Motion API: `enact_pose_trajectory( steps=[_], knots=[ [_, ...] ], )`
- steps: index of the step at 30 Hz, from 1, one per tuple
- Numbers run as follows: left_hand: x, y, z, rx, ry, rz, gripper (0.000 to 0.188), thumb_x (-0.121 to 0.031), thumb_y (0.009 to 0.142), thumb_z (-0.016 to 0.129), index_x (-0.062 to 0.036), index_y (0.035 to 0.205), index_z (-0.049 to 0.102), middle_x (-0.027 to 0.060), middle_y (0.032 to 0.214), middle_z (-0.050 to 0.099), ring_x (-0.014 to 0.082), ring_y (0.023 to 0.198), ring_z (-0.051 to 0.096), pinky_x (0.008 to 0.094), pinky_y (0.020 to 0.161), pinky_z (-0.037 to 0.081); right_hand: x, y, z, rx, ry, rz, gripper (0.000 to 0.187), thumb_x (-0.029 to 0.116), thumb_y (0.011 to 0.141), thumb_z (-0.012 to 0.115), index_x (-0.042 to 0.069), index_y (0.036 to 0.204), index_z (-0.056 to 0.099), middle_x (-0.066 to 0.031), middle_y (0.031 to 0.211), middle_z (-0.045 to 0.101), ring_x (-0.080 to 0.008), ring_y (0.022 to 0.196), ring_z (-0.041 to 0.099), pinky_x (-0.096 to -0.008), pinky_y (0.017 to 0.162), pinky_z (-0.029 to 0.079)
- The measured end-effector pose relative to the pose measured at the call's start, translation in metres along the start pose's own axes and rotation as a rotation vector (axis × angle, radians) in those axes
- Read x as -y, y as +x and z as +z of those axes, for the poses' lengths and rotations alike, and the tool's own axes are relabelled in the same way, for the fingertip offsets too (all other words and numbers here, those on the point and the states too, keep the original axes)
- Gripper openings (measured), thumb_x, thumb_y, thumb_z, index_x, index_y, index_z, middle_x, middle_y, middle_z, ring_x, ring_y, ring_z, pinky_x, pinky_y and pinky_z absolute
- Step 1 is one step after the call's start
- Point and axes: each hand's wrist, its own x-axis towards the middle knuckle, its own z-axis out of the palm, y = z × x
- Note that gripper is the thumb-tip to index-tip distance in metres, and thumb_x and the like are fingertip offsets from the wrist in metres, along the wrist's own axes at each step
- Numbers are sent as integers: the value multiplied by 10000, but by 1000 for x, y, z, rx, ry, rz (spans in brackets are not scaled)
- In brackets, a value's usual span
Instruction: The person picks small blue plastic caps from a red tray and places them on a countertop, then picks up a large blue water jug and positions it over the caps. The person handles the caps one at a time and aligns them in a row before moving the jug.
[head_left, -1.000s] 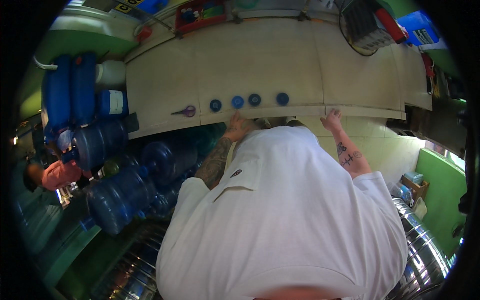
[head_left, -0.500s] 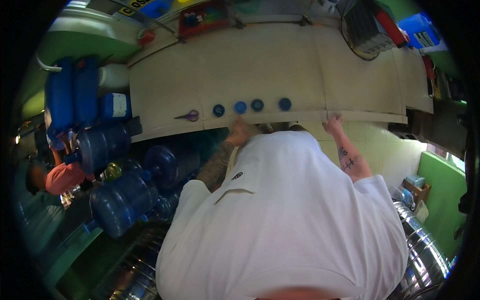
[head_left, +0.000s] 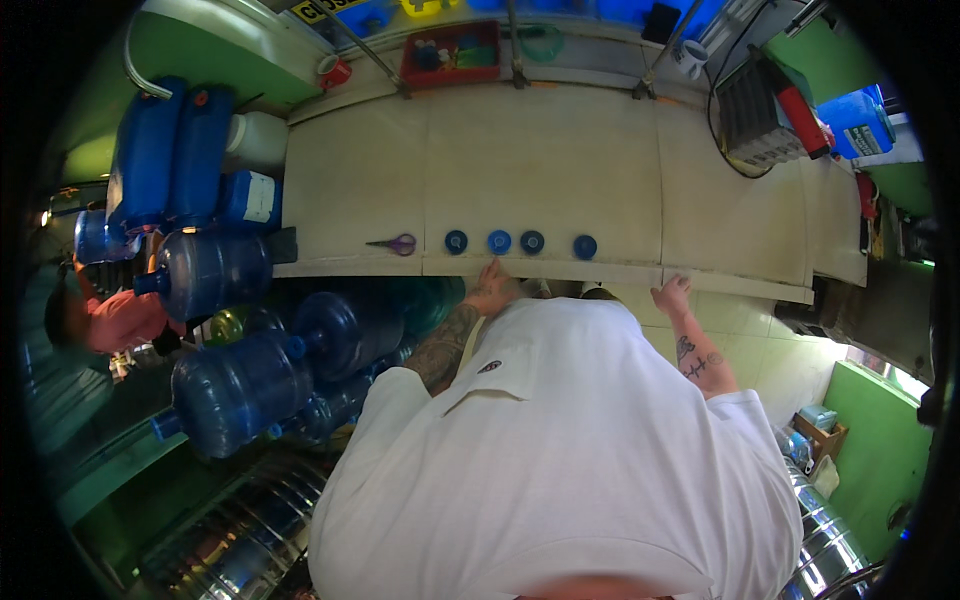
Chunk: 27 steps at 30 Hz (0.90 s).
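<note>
At the counter's (head_left: 540,160) front edge my left hand (head_left: 492,290) rests with a finger stretched toward the caps, holding nothing I can see. Just beyond it lies a bright blue bottle cap (head_left: 499,241), with darker blue caps on either side: a left cap (head_left: 456,242), a right cap (head_left: 532,242), and another cap (head_left: 585,247) a little apart farther right. Purple-handled scissors (head_left: 402,244) lie left of the row, blades to the left. Farther right, my right hand (head_left: 672,294) touches the same edge, thumb apart from the loosely bent fingers, with nothing visible in it.
Large blue water jugs (head_left: 240,395) lie stacked at the left, below upright blue containers (head_left: 200,160). A red tray (head_left: 450,55) of small items and a red mug (head_left: 333,70) stand at the back. A grey ribbed box (head_left: 760,120) sits back right. Another person (head_left: 125,320) is far left.
The view has shifted, so the counter and caps appear lower in the picture. Both hands stay at the counter's front edge. Caps and scissors keep their places on the counter.
</note>
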Motion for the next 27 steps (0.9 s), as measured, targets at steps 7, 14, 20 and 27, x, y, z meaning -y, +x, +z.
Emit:
enact_pose_trajectory(
  steps=[7,14,20,27],
  knots=[
    [2,2,3,8,-8,-11,678,-435,892,643,-54,1430,486,205,1637,-29,439,1494,32,503,1206,172,3,-1,0,2,-47,43,989,442,869,642,-188,1456,154,-420,1508,176,-526,1448,95,-534,1201,108],
    [3,2,4,2,-18,-4,672,-425,888,652,-61,1429,490,203,1637,-31,437,1495,34,511,1204,172,2,0,4,-26,-25,17,990,437,858,646,-187,1454,161,-414,1504,195,-531,1443,106,-536,1199,104],
    [2,2,4,-6,5,-8,648,-416,895,649,-67,1422,503,215,1634,-19,442,1494,41,510,1204,172,1,2,9,-42,1,11,981,429,857,638,-197,1445,165,-420,1496,204,-544,1432,114,-547,1193,104],
    [5,3,8,-15,-8,-7,665,-439,889,655,-67,1420,506,237,1627,-24,456,1488,48,511,1204,171,-1,1,10,-62,-23,-15,967,420,853,631,-220,1420,180,-434,1483,213,-553,1427,116,-566,1185,101]
  ],
)
